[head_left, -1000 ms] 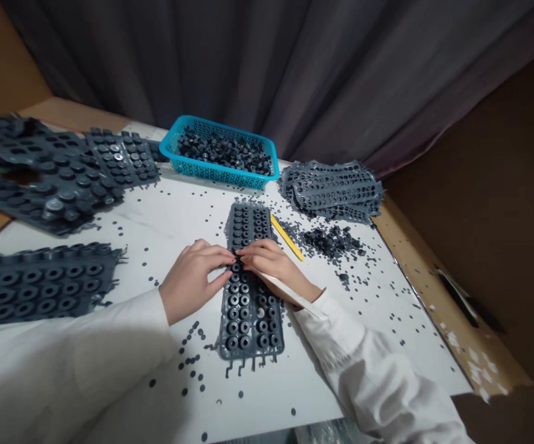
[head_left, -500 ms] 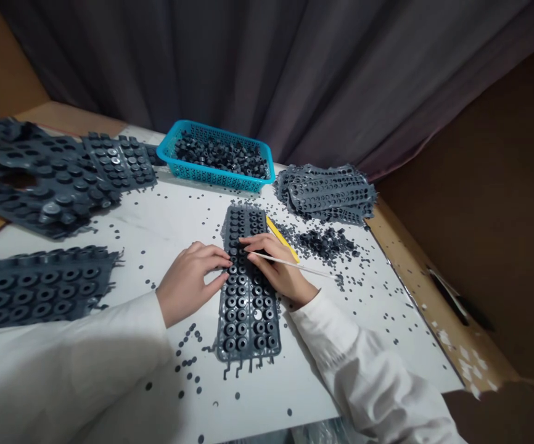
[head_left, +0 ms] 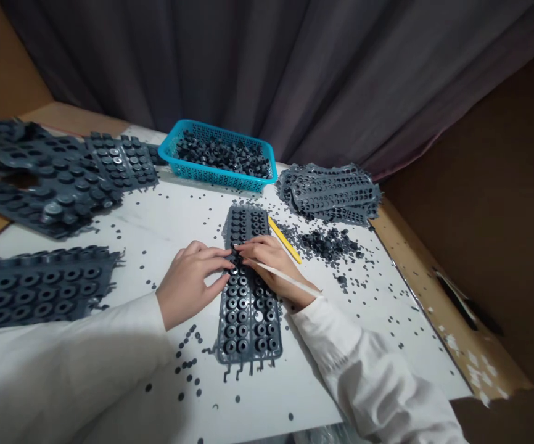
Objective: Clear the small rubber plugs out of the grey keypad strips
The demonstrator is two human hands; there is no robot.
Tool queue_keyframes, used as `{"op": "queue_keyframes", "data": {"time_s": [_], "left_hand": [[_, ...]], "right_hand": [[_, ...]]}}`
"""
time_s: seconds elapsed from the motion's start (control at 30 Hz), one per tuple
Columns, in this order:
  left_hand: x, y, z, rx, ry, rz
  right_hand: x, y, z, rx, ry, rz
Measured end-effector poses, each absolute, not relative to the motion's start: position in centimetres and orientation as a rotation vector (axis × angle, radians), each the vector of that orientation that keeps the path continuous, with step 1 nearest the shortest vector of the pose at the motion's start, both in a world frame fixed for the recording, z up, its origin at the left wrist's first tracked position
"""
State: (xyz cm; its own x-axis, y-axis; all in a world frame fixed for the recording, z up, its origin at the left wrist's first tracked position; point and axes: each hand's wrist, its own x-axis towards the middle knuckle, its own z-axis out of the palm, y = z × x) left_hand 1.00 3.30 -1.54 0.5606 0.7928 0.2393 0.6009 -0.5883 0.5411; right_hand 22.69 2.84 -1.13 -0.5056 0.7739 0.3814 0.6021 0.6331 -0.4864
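A dark grey moulded rubber sheet [head_left: 250,308] with rows of ring-shaped parts lies lengthwise in front of me. The fingertips of my left hand [head_left: 195,277] touch its left edge, thumb apart from the fingers. Over the sheet's middle, my right hand [head_left: 271,265] is closed round a thin white stick [head_left: 290,279], which slants back across the hand towards the wrist. The stick's front end is hidden among the fingers, close to the left fingertips. Through one hole in the sheet's lower right, the white table shows.
A blue basket [head_left: 218,177] full of small dark parts stands at the back. Right of the sheet are a yellow tool [head_left: 284,240], a heap of dark bits [head_left: 329,245] and stacked punched sheets [head_left: 329,192]. More moulded sheets [head_left: 40,287] lie left. Small discs litter the white table [head_left: 147,394].
My right hand has shifted slightly left, closer to my left fingertips. The stick has drawn in and now lies back along the hand, rather than sticking out to the right.
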Motion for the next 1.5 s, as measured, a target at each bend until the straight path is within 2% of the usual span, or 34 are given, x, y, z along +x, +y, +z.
{"op": "queue_keyframes", "data": {"time_s": [0.23, 0.4, 0.57, 0.83, 1.1, 1.23, 1.33, 1.5], "left_hand": [[1.1, 3.1, -1.0, 2.428, 1.179, 0.573], [1.0, 3.1, -1.2, 2.402, 1.165, 0.589], [1.0, 3.2, -1.3, 2.41, 1.156, 0.621], [1.1, 3.1, -1.4, 2.433, 1.155, 0.581], [1.2, 2.8, -1.2, 2.446, 1.154, 0.551], [1.2, 2.7, -1.2, 2.433, 1.164, 0.545], [1.3, 2.7, -1.1, 2.433, 1.161, 0.544], [1.3, 2.7, -1.0, 2.451, 1.151, 0.546]], "right_hand": [[23.2, 5.0, -0.6, -1.054, -2.379, 0.074], [23.5, 5.4, -0.3, -1.059, -2.057, 0.394], [23.2, 4.9, -0.9, -1.026, -2.093, 0.664], [23.3, 5.0, -1.1, -0.992, -2.137, 0.64], [23.2, 5.3, -1.9, -1.016, -2.368, 0.296], [23.7, 5.8, -2.1, -1.119, -2.258, 0.21], [23.9, 5.9, -1.6, -1.182, -2.1, 0.259], [23.3, 5.3, -0.7, -1.087, -1.984, 0.563]]}}
